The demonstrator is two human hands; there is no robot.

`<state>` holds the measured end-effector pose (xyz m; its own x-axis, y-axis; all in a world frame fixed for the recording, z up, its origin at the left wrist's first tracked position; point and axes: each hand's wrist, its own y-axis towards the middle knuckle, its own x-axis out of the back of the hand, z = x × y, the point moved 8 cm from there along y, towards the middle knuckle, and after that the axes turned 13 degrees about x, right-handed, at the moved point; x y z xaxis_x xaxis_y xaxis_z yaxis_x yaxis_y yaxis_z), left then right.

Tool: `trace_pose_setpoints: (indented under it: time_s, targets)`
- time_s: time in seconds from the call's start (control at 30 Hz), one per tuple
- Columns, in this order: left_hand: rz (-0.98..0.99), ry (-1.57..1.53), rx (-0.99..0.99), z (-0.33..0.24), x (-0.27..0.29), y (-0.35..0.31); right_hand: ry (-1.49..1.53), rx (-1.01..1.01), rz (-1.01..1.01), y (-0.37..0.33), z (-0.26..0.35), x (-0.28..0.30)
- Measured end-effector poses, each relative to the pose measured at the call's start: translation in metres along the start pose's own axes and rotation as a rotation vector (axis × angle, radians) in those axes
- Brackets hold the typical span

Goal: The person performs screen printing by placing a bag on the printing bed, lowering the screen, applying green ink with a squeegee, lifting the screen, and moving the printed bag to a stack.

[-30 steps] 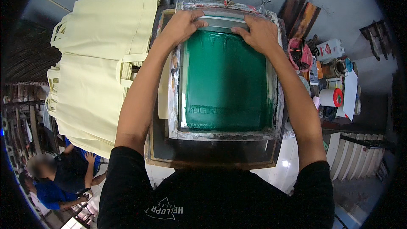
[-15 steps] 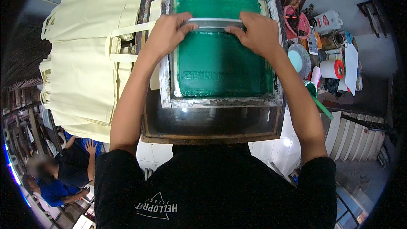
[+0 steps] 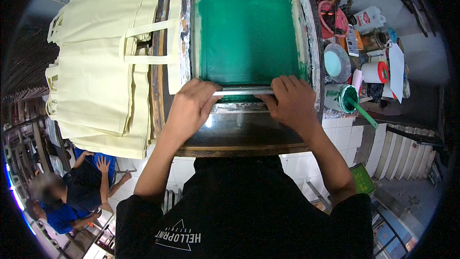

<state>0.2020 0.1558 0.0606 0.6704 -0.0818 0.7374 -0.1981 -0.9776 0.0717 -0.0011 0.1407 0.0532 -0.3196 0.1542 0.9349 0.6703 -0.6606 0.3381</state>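
Note:
Both my hands hold a squeegee [image 3: 242, 91] with a pale bar, set crosswise at the near end of a printing screen. My left hand [image 3: 194, 104] is closed on its left end, my right hand [image 3: 293, 100] on its right end. Green ink [image 3: 247, 29] coats the mesh inside the paint-splattered screen frame [image 3: 186, 24]. Under the frame lies a cream cloth bag [image 3: 173, 74], its handles reaching out to the left. The squeegee's lower blade is mostly hidden by the bar and my fingers.
Stacked cream cloth bags [image 3: 96, 86] stand left of the dark board [image 3: 230, 136]. At right are an ink pot [image 3: 341, 98] with a green stirrer [image 3: 366, 115], a pink basket [image 3: 333, 19], a white bottle [image 3: 370, 18] and a tub [image 3: 334, 63]. Another person [image 3: 88, 184] sits at lower left.
My hands have drawn the squeegee toward me, from the upper part of the screen to its near end. The ink behind it now looks smoother. The ink pot at right has come into fuller view.

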Motion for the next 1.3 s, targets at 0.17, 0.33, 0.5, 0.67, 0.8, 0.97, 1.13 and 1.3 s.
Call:
trace_pose_setpoints:
  time_s: [0.17, 0.33, 0.5, 0.67, 0.8, 0.97, 1.13, 1.3]
  targets:
    - [-0.036, 0.014, -0.009, 0.011, -0.009, -0.021, -0.071, 0.041, -0.027, -0.018, 0.015, 0.000]
    - [-0.284, 0.217, 0.120, 0.036, -0.011, -0.049, 0.003, 0.043, -0.085, -0.019, 0.010, 0.002]
    - [-0.508, 0.179, -0.095, 0.019, 0.007, -0.062, 0.001, 0.065, -0.284, -0.015, 0.009, 0.046]
    - [-0.676, 0.003, -0.005, -0.018, 0.077, -0.037, -0.204, 0.160, -0.489, 0.020, 0.010, 0.134]
    - [-0.808, -0.317, -0.096, -0.033, 0.129, 0.000, -0.331, 0.190, -0.503, 0.090, -0.012, 0.201]
    - [-0.421, -0.143, 0.424, 0.049, 0.113, 0.032, -0.175, -0.117, -0.365, 0.153, -0.049, 0.257]
    - [-0.294, 0.405, 0.459, 0.108, 0.054, 0.045, -0.166, -0.085, -0.482, 0.207, -0.070, 0.290]
    - [0.151, 0.454, 0.747, 0.154, 0.040, 0.071, -0.247, -0.005, -0.466, 0.237, -0.098, 0.303]
